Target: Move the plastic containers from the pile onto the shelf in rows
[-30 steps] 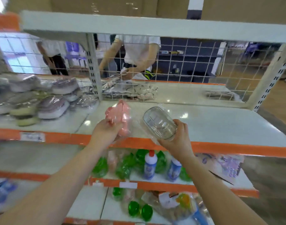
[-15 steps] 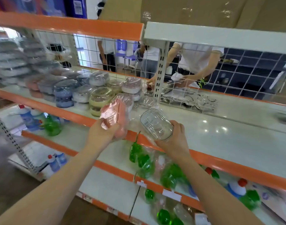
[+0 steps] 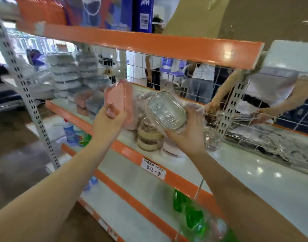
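Observation:
My left hand grips a pink plastic container in clear wrap, held on edge above the shelf front. My right hand holds a clear ribbed container, tilted with its bottom toward me. Both hover over the white shelf with its orange front edge. Behind and below the hands stand wrapped containers in rows, and taller stacks of them rise at the far left of the same shelf.
An orange upper shelf with boxes hangs just above. A wire mesh back closes the shelf; people stand behind it. Crumpled plastic wrap lies at the right. Green and blue bottles fill the lower shelves. A price tag sits on the edge.
The view has swung left and closer to the shelf, so the rows and stacks of containers now lie right behind my hands. Both hands still hold their containers, slightly higher.

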